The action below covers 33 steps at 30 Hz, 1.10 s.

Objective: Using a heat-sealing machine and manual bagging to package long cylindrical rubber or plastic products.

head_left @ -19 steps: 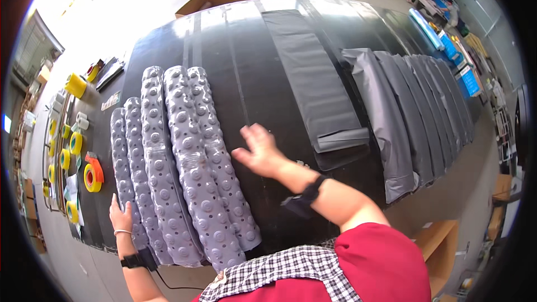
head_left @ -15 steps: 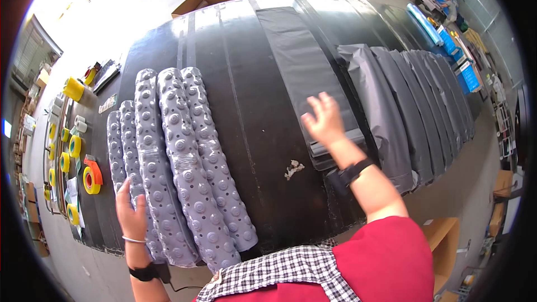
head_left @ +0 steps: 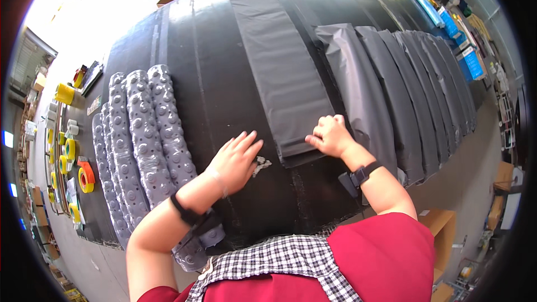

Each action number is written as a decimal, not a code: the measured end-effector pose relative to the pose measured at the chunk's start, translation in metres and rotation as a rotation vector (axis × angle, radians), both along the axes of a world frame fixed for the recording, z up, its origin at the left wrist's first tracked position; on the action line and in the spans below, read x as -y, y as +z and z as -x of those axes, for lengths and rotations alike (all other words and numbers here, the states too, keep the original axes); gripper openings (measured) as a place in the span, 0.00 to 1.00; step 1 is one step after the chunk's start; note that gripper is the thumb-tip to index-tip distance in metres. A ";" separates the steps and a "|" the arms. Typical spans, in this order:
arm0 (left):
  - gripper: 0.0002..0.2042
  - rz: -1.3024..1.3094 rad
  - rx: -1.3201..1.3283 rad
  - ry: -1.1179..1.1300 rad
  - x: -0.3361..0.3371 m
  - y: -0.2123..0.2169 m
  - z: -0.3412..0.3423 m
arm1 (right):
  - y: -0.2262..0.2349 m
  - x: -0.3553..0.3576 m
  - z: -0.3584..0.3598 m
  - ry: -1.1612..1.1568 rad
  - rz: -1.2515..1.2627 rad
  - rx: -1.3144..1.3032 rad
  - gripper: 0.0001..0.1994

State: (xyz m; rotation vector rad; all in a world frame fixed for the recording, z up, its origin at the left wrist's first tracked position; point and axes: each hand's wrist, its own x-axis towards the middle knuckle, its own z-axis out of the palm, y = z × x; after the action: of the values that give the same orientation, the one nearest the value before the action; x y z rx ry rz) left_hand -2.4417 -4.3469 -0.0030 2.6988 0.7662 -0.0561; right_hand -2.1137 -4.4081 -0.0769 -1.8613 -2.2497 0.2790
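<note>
A long flat grey plastic bag (head_left: 282, 72) lies lengthwise on the black table, its near end toward me. My right hand (head_left: 333, 136) is at the right corner of that end, fingers curled in on the grey plastic; the fingertips are partly hidden. To the left, my left hand (head_left: 236, 163) is just above the tabletop with fingers stretched out, holding nothing. A white scrap (head_left: 260, 165) lies beside its fingertips. Several bumpy grey rolls (head_left: 146, 140) wrapped in clear film lie side by side at the left, partly behind my left forearm.
A row of overlapping grey plastic bags (head_left: 386, 89) covers the table's right side. Yellow tape rolls (head_left: 70, 149) and an orange-and-yellow tape roll (head_left: 85, 176) sit along the left edge. A cardboard box (head_left: 442, 235) stands below the table at the right.
My left hand has left the bumpy rolls and come right, toward the flat bag. My right hand has lowered onto the bag's near end, and its fingers have curled. The view has shifted.
</note>
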 end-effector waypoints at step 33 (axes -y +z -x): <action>0.59 0.054 -0.078 1.347 0.042 0.040 0.169 | -0.032 -0.152 0.219 -0.113 0.131 -0.013 0.40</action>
State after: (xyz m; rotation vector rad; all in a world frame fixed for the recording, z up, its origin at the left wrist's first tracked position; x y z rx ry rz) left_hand -2.6103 -4.3892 0.0368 1.6247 2.3091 0.1370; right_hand -2.3325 -4.2562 -0.1090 -2.0362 -2.1555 0.4274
